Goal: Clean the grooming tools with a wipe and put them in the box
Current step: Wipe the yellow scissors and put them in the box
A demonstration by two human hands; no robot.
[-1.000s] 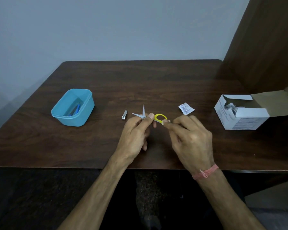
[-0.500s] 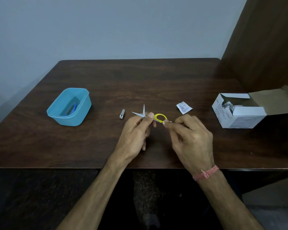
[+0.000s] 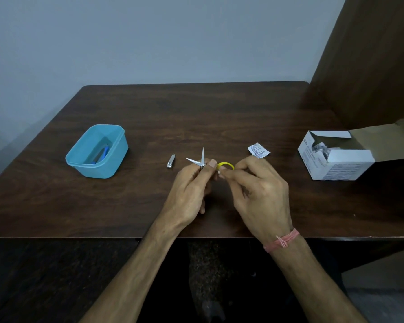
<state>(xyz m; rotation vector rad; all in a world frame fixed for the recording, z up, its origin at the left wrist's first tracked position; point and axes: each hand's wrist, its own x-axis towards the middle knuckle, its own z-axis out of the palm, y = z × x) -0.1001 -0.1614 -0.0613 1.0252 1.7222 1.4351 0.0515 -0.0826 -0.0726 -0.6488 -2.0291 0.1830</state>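
Note:
Small scissors [image 3: 200, 161] with yellow handles are held above the table's middle, blades spread apart and pointing away from me. My left hand [image 3: 191, 192] grips them near the pivot. My right hand [image 3: 259, 194] pinches a small white wipe against the yellow handle loop [image 3: 226, 164]; the wipe is mostly hidden by the fingertips. A silver nail clipper [image 3: 171, 161] lies on the table just left of the scissors. The blue plastic box [image 3: 98, 151] stands at the left with a blue tool [image 3: 103, 153] inside.
A torn white wipe wrapper [image 3: 258, 150] lies right of the hands. An open white cardboard box of wipes [image 3: 336, 157] stands at the right, next to a brown wooden panel [image 3: 371, 66]. The dark wooden table [image 3: 196, 113] ends at a near edge under my wrists.
Both hands stay on the scissors with only slight finger shifts at the handle. The view has drifted a little.

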